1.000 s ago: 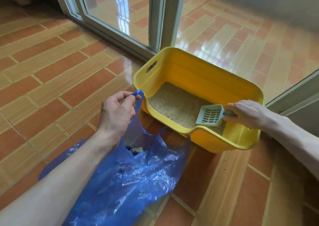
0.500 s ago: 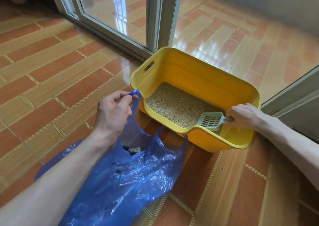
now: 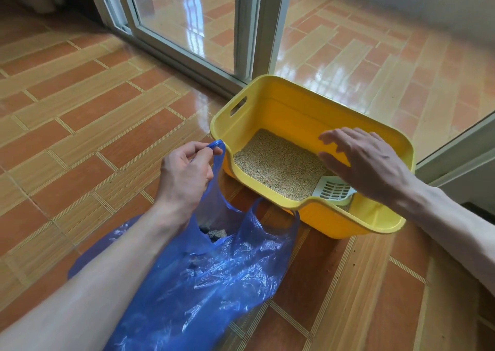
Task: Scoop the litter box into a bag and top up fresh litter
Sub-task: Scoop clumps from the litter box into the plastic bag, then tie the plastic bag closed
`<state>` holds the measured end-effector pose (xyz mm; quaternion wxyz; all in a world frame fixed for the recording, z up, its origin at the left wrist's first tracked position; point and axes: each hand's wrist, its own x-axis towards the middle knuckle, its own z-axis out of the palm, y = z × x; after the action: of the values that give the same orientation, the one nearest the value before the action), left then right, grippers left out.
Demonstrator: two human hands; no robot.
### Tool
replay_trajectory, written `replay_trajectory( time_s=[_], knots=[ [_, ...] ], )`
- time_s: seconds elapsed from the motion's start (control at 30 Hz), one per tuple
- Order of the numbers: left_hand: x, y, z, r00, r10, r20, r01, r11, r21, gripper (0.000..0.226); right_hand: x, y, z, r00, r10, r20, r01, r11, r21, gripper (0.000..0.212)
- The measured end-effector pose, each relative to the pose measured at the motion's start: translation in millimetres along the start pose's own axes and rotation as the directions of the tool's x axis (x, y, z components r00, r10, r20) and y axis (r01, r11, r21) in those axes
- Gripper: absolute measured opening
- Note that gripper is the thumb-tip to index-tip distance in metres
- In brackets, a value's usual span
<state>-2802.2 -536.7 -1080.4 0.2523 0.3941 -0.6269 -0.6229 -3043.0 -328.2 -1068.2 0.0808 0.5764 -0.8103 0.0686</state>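
Litter box [image 3: 316, 109], a yellow plastic tub with a cut-out handle in its side wall, sits on a glossy orange-and-tan tiled floor [image 3: 80, 125], just in front of a sliding glass door [image 3: 192, 21]. A shallow layer of tan litter [image 3: 278, 163] covers its bottom. The person's right hand [image 3: 367, 163] hovers over the box with fingers spread and straight, holding nothing. Directly beneath that hand, a pale slotted scoop [image 3: 334, 190] lies inside the box on the litter, at the corner nearest the person. To the left of the box, the left hand [image 3: 187, 174] pinches one handle loop of a blue plastic bag [image 3: 203, 278] between thumb and curled fingers, lifting the loop just beside the box's rim. The rest of the bag slumps on the floor below that hand, its mouth open toward the box. Inside the mouth, under the left wrist, a few grey clumps [image 3: 215, 234] show.
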Motion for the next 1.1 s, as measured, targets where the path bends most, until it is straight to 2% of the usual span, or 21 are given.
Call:
replay_trajectory(
  time_s=[0.07, 0.1, 0.2, 0.27, 0.33, 0.4, 0.47, 0.57, 0.63, 0.73, 0.8, 0.87, 1.0, 1.1],
  knots=[
    [-1, 1, 0, 1.0, 0.001, -0.008, -0.001, 1.0, 0.006, 0.023, 7, -37, -8, 0.996, -0.08, -0.045, 0.085, 0.989, 0.122, 0.033],
    [-1, 2, -1, 1.0, 0.004, -0.01, -0.004, 1.0, 0.011, 0.023, 9, -55, -6, 0.995, -0.096, -0.025, 0.099, 0.979, 0.177, 0.029],
    [-1, 4, -3, 1.0, 0.014, -0.015, -0.014, 1.0, 0.017, 0.023, 10, -102, 18, 0.981, -0.054, 0.185, -0.002, 0.959, 0.285, 0.024],
    [-1, 4, -6, 0.999, 0.026, -0.025, -0.026, 1.0, 0.013, 0.023, 10, -121, 42, 0.923, 0.004, 0.384, -0.114, 0.958, 0.263, 0.027],
    [-2, 5, -10, 0.999, 0.034, -0.034, -0.034, 0.999, 0.02, 0.023, 8, -131, 67, 0.852, 0.006, 0.523, -0.154, 0.958, 0.24, 0.034],
    [-3, 6, -12, 0.999, 0.036, -0.038, -0.035, 0.999, 0.021, 0.022, 5, -135, 86, 0.797, 0.0, 0.605, -0.194, 0.947, 0.255, 0.043],
    [-5, 8, -14, 0.999, 0.034, -0.04, -0.034, 0.999, 0.016, 0.022, 1, -139, 102, 0.779, 0.031, 0.626, -0.218, 0.95, 0.225, 0.05],
    [-6, 9, -18, 0.998, 0.036, -0.042, -0.035, 0.999, 0.023, 0.021, -3, -140, 116, 0.809, 0.072, 0.583, -0.234, 0.95, 0.207, 0.042],
    [-6, 9, -20, 0.998, 0.035, -0.046, -0.034, 0.999, 0.025, 0.022, -7, -139, 116, 0.856, 0.075, 0.512, -0.236, 0.937, 0.257, 0.038],
    [-6, 10, -21, 0.997, 0.042, -0.06, -0.04, 0.999, 0.036, 0.022, -15, -145, 98, 0.936, 0.073, 0.345, -0.205, 0.909, 0.362, 0.037],
    [-5, 11, -23, 0.996, 0.039, -0.074, -0.036, 0.999, 0.04, 0.023, -21, -153, 83, 0.977, 0.072, 0.199, -0.148, 0.905, 0.399, 0.029],
    [-5, 12, -23, 0.996, 0.035, -0.084, -0.032, 0.999, 0.033, 0.023, -24, -160, 67, 0.994, 0.07, 0.078, -0.098, 0.893, 0.439, 0.02],
    [-7, 19, -26, 0.993, 0.047, -0.104, -0.043, 0.998, 0.045, 0.022, -20, -169, 40, 0.99, 0.109, -0.091, -0.028, 0.778, 0.627, 0.005],
    [-7, 26, -31, 0.99, 0.087, -0.107, -0.079, 0.994, 0.074, 0.021, -17, -171, 16, 0.989, 0.125, -0.083, -0.031, 0.713, 0.701, 0.015]
  ],
)
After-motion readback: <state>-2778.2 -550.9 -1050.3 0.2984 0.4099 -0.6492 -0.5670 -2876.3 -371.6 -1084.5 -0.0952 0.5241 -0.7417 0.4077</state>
